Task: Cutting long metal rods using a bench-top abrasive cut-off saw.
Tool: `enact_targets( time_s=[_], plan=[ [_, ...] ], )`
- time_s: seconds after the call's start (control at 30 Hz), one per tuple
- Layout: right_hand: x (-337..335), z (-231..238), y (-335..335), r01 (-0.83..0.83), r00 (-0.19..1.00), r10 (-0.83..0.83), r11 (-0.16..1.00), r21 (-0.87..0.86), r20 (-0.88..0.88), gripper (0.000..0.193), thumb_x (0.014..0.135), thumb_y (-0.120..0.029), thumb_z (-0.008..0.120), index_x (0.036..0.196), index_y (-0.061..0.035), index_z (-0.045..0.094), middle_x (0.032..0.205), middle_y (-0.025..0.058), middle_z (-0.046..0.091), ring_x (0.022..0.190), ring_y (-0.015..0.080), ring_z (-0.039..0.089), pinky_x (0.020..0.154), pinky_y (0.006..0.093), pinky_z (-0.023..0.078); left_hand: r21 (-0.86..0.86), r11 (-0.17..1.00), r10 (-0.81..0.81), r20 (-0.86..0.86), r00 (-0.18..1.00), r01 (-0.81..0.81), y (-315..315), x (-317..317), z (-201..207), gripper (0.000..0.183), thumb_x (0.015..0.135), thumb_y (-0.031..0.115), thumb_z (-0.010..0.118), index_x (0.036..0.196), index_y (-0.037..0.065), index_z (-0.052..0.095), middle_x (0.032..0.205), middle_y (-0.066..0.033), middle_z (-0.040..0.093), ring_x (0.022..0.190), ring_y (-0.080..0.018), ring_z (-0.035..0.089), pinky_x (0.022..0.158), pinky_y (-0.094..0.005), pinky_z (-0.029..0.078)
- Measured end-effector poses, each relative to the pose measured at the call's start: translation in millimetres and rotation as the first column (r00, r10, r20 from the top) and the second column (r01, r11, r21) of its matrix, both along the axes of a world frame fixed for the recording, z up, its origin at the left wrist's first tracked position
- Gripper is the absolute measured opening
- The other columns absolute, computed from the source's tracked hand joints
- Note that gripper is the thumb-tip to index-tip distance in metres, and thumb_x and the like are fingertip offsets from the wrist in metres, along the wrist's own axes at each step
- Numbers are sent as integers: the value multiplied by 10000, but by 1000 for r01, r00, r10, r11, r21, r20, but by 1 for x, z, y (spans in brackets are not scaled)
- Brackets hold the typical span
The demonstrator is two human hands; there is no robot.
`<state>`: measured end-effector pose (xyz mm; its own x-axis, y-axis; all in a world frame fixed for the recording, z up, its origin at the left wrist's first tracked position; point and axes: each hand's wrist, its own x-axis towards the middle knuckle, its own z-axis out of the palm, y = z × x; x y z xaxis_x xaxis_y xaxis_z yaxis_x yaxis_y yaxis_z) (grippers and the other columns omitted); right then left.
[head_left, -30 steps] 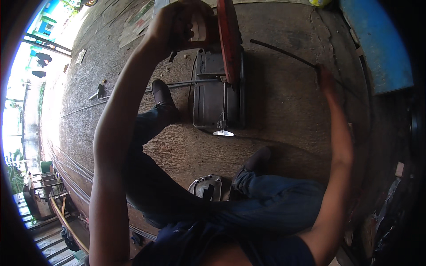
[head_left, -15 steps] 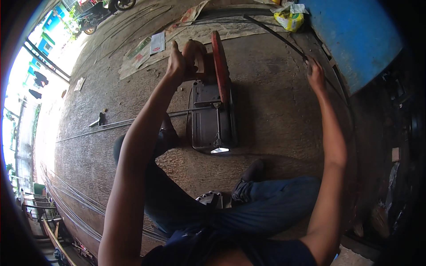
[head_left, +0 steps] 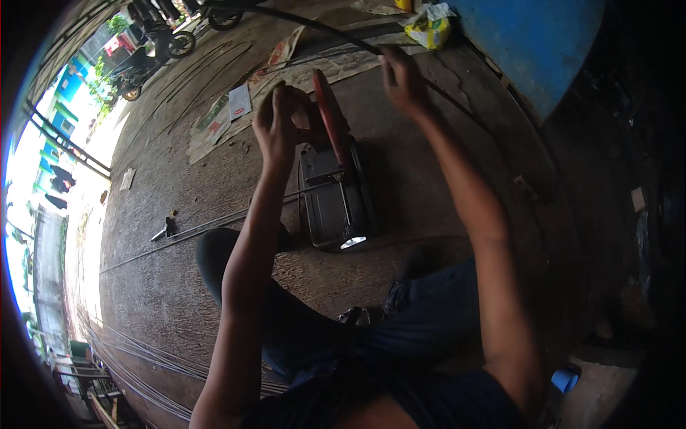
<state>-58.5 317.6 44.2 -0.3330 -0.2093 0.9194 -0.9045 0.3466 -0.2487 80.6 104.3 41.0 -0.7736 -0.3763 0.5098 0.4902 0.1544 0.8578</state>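
A cut-off saw with a dark base (head_left: 321, 211) and a long red guard (head_left: 330, 118) stands on the floor in front of me. My left hand (head_left: 275, 129) is at the saw's reddish-brown handle (head_left: 306, 114), its fingers closed against it; part of the grip is hidden. Thin metal rods (head_left: 207, 229) run from the left to the saw's clamp (head_left: 332, 175). Raised beyond the saw to the right, my right hand (head_left: 404, 82) is closed round a long dark bar (head_left: 321, 27), which stretches across the far side and looks bent by the lens.
A small metal tool (head_left: 163, 229) lies left of the saw. Flattened sacking (head_left: 207, 136) and a yellow bag (head_left: 429, 32) are at the far side. A blue panel (head_left: 529, 50) stands far right. Motorcycles (head_left: 168, 46) are far left; long rods (head_left: 143, 350) lie near left. My legs flank the saw's near end.
My right hand has moved left and farther away, bringing the dark bar leftward across the far side. My left hand stays at the saw handle. The whole view has shifted slightly.
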Motion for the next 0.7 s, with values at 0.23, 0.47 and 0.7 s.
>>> enact_targets(
  time_s=[0.23, 0.47, 0.7],
  plan=[
    [81, -9, -58, -108, 990, 107, 994, 9, 89, 137, 790, -109, 545, 863, -40, 638, 796, 137, 637, 829, 304, 593, 810, 428, 440, 361, 902, -184, -174, 967, 237, 50, 39, 58, 505, 998, 296, 335, 1378, -25, 249, 1392, -202, 364, 1316, -283, 339, 1095, -404, 289],
    [66, -49, -11, 181, 982, -189, 905, -386, 17, 243, 874, -205, 534, 1016, -14, 582, 979, 172, 565, 983, 316, 539, 848, 411, 399, 234, 970, 78, -50, 996, -64, 39, 52, 40, 502, 964, 206, 461, 1350, -58, 279, 1349, -172, 443, 1253, -221, 438, 1026, -334, 378],
    [10, -241, 109, 586, 306, 932, -24, -810, 193, 625, 936, -410, 337, 1329, 76, 331, 1386, 233, 355, 1253, 348, 379, 1046, 450, 310, 201, 965, 189, -92, 978, -167, 1, 58, 37, 537, 927, 281, 542, 1302, -56, 359, 1281, -244, 438, 1161, -332, 504, 956, -399, 451]
  ],
)
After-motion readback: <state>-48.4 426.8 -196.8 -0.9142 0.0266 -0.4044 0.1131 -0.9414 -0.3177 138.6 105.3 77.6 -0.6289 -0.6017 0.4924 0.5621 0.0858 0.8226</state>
